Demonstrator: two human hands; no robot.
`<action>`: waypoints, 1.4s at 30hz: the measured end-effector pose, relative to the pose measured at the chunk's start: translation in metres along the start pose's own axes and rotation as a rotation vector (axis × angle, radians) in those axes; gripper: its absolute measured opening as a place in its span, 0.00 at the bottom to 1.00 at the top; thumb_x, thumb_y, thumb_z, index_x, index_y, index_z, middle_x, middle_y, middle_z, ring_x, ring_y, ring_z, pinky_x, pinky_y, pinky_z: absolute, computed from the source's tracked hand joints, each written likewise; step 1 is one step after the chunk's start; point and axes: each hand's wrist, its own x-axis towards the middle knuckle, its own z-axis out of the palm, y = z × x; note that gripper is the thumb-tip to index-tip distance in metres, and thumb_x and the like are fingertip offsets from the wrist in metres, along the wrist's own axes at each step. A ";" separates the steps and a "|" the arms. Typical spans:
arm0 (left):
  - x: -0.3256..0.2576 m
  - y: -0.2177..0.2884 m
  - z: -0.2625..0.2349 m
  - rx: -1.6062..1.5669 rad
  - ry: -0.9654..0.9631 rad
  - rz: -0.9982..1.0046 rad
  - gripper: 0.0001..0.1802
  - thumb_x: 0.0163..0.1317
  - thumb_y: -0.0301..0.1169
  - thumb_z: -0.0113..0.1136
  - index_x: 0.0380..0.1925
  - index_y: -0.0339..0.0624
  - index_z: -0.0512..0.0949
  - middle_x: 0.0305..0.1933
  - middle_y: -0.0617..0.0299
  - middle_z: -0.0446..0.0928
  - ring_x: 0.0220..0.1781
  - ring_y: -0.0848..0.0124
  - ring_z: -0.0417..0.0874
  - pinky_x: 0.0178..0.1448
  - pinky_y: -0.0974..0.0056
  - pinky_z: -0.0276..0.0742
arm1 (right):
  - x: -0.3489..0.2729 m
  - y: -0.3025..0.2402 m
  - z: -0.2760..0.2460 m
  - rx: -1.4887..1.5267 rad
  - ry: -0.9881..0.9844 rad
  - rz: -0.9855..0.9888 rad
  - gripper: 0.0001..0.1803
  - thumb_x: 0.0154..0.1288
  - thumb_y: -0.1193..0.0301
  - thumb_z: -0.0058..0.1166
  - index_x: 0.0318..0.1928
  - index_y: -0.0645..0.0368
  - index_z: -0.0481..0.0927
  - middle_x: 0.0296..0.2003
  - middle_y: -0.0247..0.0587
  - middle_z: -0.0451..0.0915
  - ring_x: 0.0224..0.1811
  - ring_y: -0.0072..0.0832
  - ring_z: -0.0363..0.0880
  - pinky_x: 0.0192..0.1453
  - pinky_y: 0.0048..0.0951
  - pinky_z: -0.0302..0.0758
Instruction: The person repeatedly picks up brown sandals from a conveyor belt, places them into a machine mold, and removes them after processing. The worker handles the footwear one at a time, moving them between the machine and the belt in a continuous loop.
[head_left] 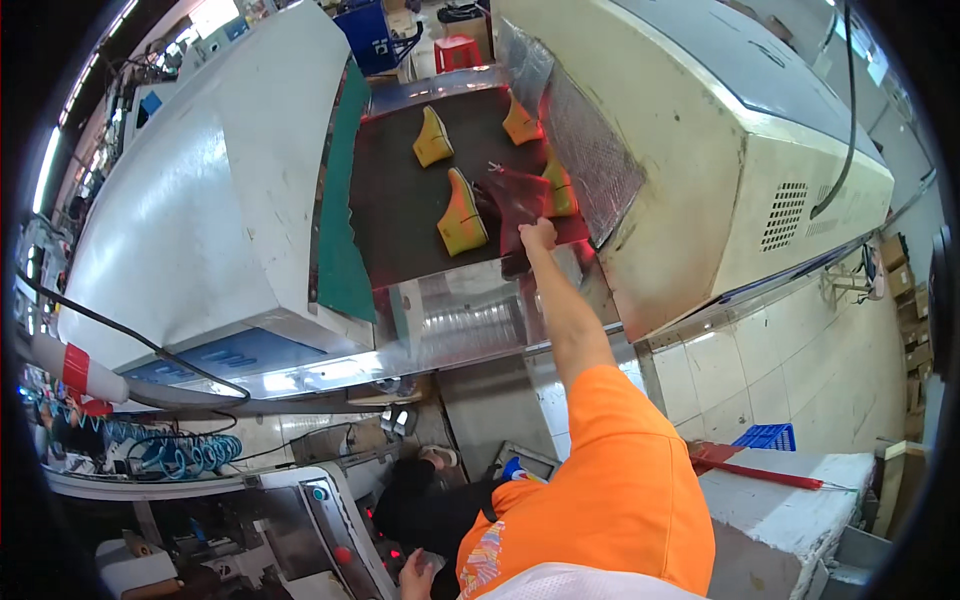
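Note:
My right hand (538, 234) reaches out over a dark conveyor belt (390, 190) between two machine housings. Its fingers are closed on the near edge of a dark, limp piece like a shoe upper (515, 195), tinted red by the light. Beside it on the belt stand yellow wedge shoe soles: two to its left (461, 215) (433, 138), one close to its right (560, 187) and one farther back (520, 122). Low in the picture, my left hand (415, 575) is close to my body, fingers partly curled; whether it holds anything is unclear.
A pale housing (210, 170) with a green flap (345, 200) flanks the belt on the left. A cream housing (690, 150) with a silvery curtain (590, 140) stands on the right. Near my right side is a white block (785, 500) bearing a red rod (760, 468).

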 end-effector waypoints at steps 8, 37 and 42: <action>-0.010 -0.004 -0.006 0.132 0.125 0.111 0.23 0.55 0.23 0.54 0.53 0.36 0.66 0.48 0.52 0.74 0.49 0.66 0.75 0.53 0.65 0.70 | -0.052 -0.121 -0.129 -0.004 -0.138 -0.560 0.14 0.38 0.66 0.56 0.30 0.59 0.78 0.31 0.49 0.79 0.36 0.39 0.77 0.39 0.39 0.71; -0.197 0.040 0.071 -0.295 0.795 0.053 0.25 0.55 0.29 0.55 0.55 0.44 0.65 0.50 0.57 0.73 0.47 0.66 0.76 0.51 0.64 0.70 | -0.623 -0.021 -0.030 0.262 -1.623 -1.252 0.16 0.46 0.69 0.60 0.36 0.66 0.76 0.26 0.47 0.77 0.33 0.39 0.74 0.37 0.34 0.69; -0.204 0.017 0.075 -0.374 0.869 0.038 0.25 0.55 0.29 0.55 0.55 0.44 0.65 0.49 0.58 0.73 0.47 0.67 0.76 0.51 0.64 0.70 | -0.618 -0.041 -0.042 0.236 -1.767 -1.244 0.21 0.53 0.67 0.58 0.46 0.64 0.73 0.40 0.49 0.76 0.46 0.35 0.72 0.51 0.31 0.66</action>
